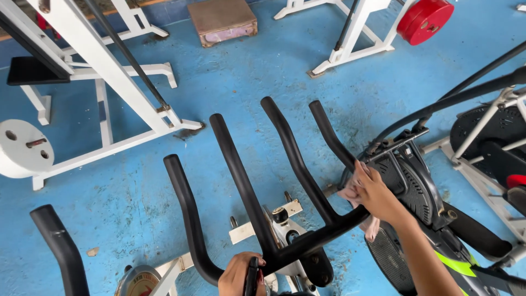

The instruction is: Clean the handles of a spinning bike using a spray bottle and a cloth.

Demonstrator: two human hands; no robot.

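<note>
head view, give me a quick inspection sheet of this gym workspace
surface: blue painted floor, scuffed and stained.
job's things: black multi-prong handlebar of an exercise bike; pinkish cloth pressed to its right prong.
clutter: wooden box; white weight plate; red weight plate.
grippers: left hand grips the handlebar's lower bar, holding a dark object; right hand holds the cloth.
cables: nothing seen.
surroundings: white machine frames; black elliptical trainer at right.
</note>
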